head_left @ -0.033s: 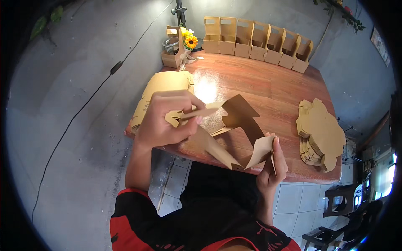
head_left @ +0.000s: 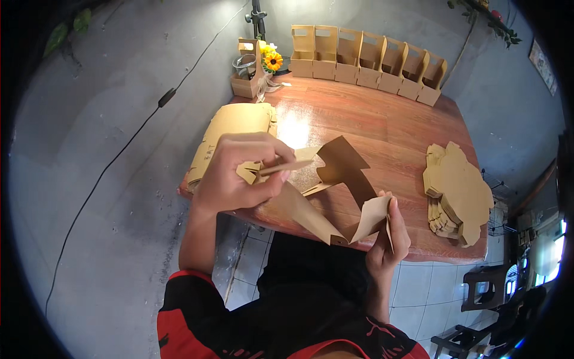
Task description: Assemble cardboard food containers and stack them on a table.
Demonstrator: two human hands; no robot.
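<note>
A partly folded brown cardboard carrier blank (head_left: 314, 218) is held between my two hands over the near edge of the table. My left hand (head_left: 233, 170) pinches a flap of it between thumb and fingers. At the other end my right hand (head_left: 391, 245) grips a bent panel, thumb and fingers on either side. The middle panels stand up at angles, and one dark side faces the far right. Close beyond my left hand lies a pile of flat cardboard blanks (head_left: 239, 122), partly hidden by that hand.
Several folded cardboard carriers (head_left: 369, 76) stand along the wooden table's (head_left: 412, 128) back edge. At the back left are another carrier (head_left: 244, 88) and yellow-orange flowers (head_left: 273, 61). A stack of cut cardboard pieces (head_left: 463, 185) lies at the right. A wall runs along the left.
Hardly anything differs. My left hand and the flap in it sit very slightly lower; my right hand holds its place.
</note>
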